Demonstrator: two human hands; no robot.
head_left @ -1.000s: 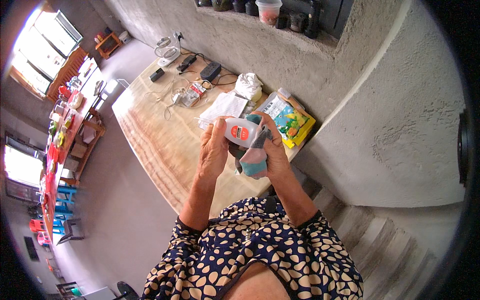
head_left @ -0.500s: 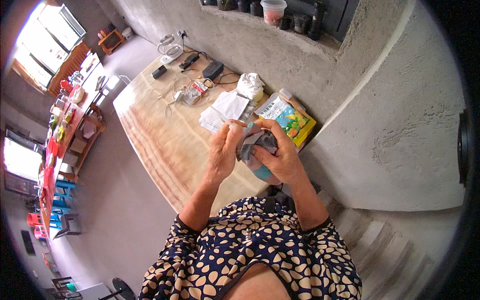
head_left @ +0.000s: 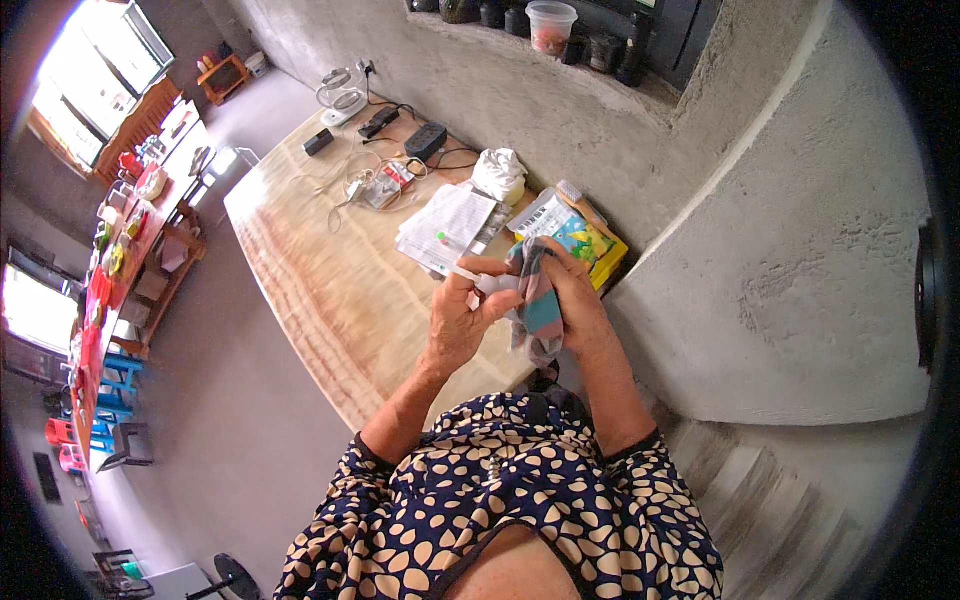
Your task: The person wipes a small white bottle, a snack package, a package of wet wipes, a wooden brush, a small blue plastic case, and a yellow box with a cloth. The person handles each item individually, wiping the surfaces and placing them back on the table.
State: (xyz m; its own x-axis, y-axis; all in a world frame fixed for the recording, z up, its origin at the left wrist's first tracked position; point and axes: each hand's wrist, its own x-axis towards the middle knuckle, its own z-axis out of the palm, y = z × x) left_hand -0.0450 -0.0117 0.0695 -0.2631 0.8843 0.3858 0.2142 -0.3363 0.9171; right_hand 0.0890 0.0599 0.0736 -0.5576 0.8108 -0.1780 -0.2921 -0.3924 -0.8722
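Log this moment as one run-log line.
left hand: holds white bottle | right hand: presses striped cloth on bottle | below: wooden table

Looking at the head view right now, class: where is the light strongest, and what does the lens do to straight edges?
Head view: the window at upper left is blown out to white glare; the wooden table edge bows with fisheye distortion, and the corners fall to black; the left hand and right hand, holding a striped cloth, are evenly lit and fairly sharp.
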